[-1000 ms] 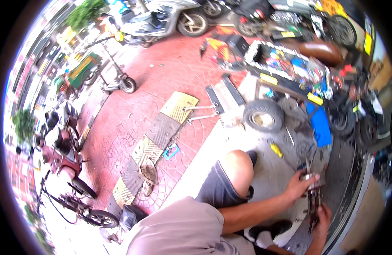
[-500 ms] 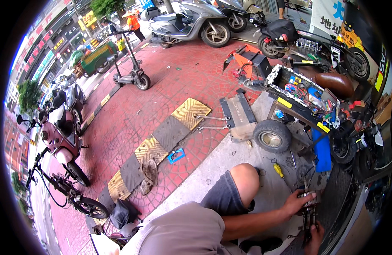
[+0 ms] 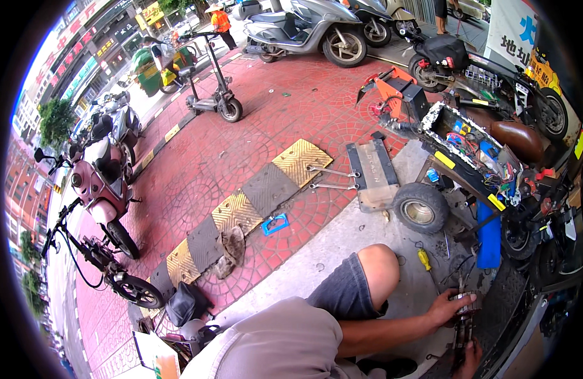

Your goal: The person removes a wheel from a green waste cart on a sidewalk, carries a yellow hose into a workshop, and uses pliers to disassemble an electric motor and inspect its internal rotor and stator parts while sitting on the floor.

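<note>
At the lower right, my left hand (image 3: 447,309) is closed round the upper end of a dark metal part (image 3: 460,333) with a lighter, blocky top and long parallel bars; I cannot make out its exact kind. Its lower end is gripped by my right hand (image 3: 473,357), whose fingers are partly hidden. The part is held low over the ground beside my bent knee. A yellow-handled screwdriver (image 3: 425,259) lies on the concrete just beyond my left hand. Farther off, a loose small wheel with a black tyre (image 3: 421,209) lies on its side.
Two combination wrenches (image 3: 332,186) lie by a flat metal plate (image 3: 373,177). An opened scooter deck (image 3: 465,146) full of wires stands at the right. A blue frame (image 3: 275,224) and a dirty rag (image 3: 231,251) lie near the yellow-and-black ramp (image 3: 262,189). Parked scooters line the far side.
My view has swung slightly left, so the scene sits farther right. Both hands keep their hold on the metal part. In the street, a person now stands before the green cart.
</note>
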